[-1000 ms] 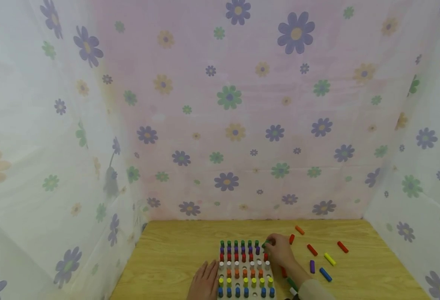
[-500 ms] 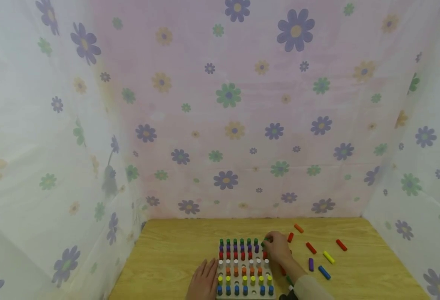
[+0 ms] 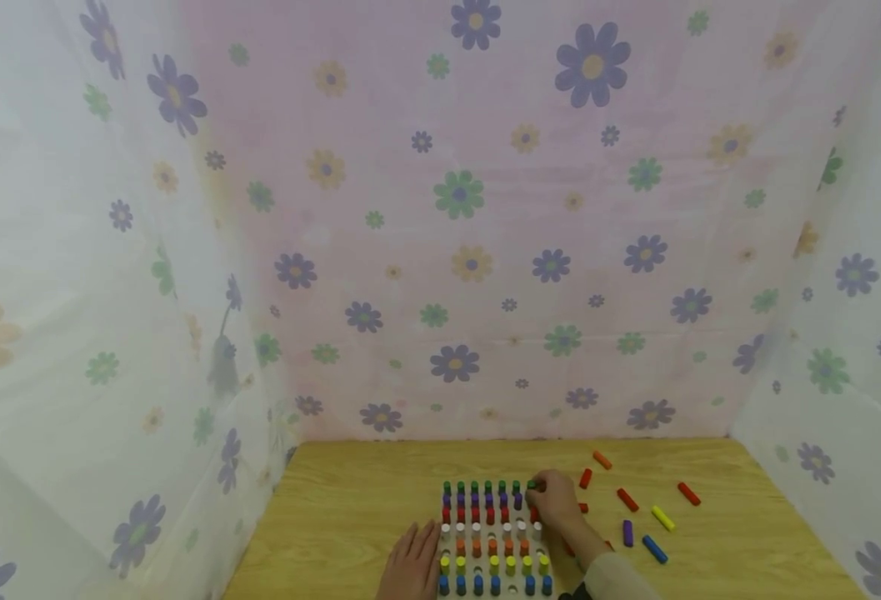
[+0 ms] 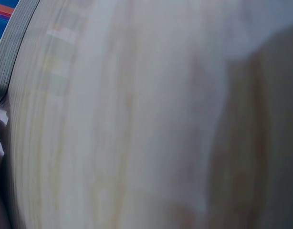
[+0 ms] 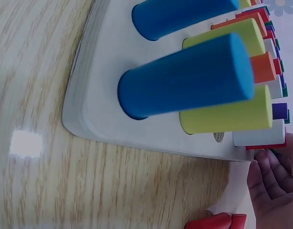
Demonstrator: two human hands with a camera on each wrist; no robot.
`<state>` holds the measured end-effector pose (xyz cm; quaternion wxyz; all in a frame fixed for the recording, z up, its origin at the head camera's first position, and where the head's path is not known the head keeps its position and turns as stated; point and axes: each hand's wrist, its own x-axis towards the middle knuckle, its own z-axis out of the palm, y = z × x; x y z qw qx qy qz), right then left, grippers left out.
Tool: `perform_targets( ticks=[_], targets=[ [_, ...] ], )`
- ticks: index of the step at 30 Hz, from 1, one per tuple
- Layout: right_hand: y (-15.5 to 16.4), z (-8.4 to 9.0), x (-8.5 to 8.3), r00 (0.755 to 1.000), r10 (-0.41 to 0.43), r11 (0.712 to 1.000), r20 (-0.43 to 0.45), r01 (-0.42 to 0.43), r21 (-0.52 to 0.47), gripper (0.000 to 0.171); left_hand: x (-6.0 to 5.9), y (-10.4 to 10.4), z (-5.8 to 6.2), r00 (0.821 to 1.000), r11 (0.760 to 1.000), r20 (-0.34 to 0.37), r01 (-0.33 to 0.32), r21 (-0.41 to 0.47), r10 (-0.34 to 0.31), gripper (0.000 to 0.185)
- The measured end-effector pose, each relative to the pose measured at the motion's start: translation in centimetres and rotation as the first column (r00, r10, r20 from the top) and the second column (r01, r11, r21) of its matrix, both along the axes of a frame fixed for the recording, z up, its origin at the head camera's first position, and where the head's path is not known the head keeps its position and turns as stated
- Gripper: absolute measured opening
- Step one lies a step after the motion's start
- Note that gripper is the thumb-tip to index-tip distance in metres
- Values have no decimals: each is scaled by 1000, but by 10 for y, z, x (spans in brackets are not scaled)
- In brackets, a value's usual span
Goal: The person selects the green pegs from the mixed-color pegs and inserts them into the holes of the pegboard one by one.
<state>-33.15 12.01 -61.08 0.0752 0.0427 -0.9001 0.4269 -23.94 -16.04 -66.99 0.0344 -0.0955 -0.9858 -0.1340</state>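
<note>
- Hands: we see the right hand (image 3: pixel 556 500) curled at the far right corner of the pegboard (image 3: pixel 494 542), fingertips closed on a green peg (image 3: pixel 533 485) at the end of the back row; the left hand (image 3: pixel 412 562) lies flat, fingers straight, on the desk (image 3: pixel 350 517) against the board's left edge.
- Board: rows of upright pegs run green, purple, red, white, orange, yellow, blue from far to near; a few holes look unfilled, though we cannot count them.
- Loose pegs (image 3: pixel 626 500) lie scattered on the desk to the right of the board, well apart from one another.
- Risk, in our judgement: the green peg could enter its hole tilted and jam, since the hand hides the hole from the head view.
- Risk: the wrist or sleeve (image 3: pixel 613 579) could knock the neighbouring purple and red pegs, which stand just beside the fingers.
- Risk: the board could slide if the left hand lifts.
- Views: the right wrist view shows blue pegs (image 5: pixel 184 83) and yellow ones close up, the board's rim (image 5: pixel 84 95), and a red peg (image 5: pixel 215 222) lying near the palm (image 5: pixel 275 186), details too small in the head view.
- Views: the left wrist view shows only blurred wood grain; the head view alone shows both hands and the layout.
</note>
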Motion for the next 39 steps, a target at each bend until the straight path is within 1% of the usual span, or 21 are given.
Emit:
perform_targets(
  ticks=[6, 9, 13, 16, 19, 21, 26, 28, 32, 36, 39],
  targets=[
    [2, -5, -3, 1000, 3, 1000, -14, -3, 5, 6, 1, 0, -1, 1000, 1000, -31, -4, 16, 5, 56],
    [4, -4, -2, 1000, 8, 1000, 9, -8, 7, 9, 1, 0, -2, 999, 1000, -32, 1, 23, 0, 56],
    [14, 3, 6, 998, 22, 1000, 57, -22, -10, 18, 2, 0, -3, 999, 1000, -35, 9, 22, -8, 56],
    [27, 9, 14, 998, 21, 1000, 54, -20, -14, 21, 2, 1, -4, 1000, 1000, -28, 14, 25, -13, 56],
    [42, 16, 21, 1000, 22, 1000, 20, -21, -6, 19, 2, 2, -2, 1000, 999, -13, 10, 32, -10, 57],
    [52, 21, 25, 1000, 27, 1000, 14, -27, 6, 16, 2, 2, -1, 1000, 999, -6, 1, 35, -1, 57],
    [71, 34, 35, 998, 38, 999, 58, -39, 23, 17, 1, 1, 3, 1000, 999, -2, -23, 39, 23, 54],
    [77, 38, 40, 996, 56, 998, 67, -58, 25, 19, 1, 1, 4, 1000, 999, -5, -26, 38, 26, 53],
    [91, 41, 51, 990, 128, 990, 66, -132, 51, 19, 1, 2, 5, 1000, 999, 12, -23, 49, 23, 54],
    [103, 37, 62, 977, 193, 977, 89, -200, 79, 18, 0, 3, 4, 999, 998, 42, -24, 56, 22, 55],
    [109, 30, 69, 970, 217, 970, 109, -227, 83, 18, 0, 3, 3, 999, 998, 37, -24, 55, 22, 55]
  ],
)
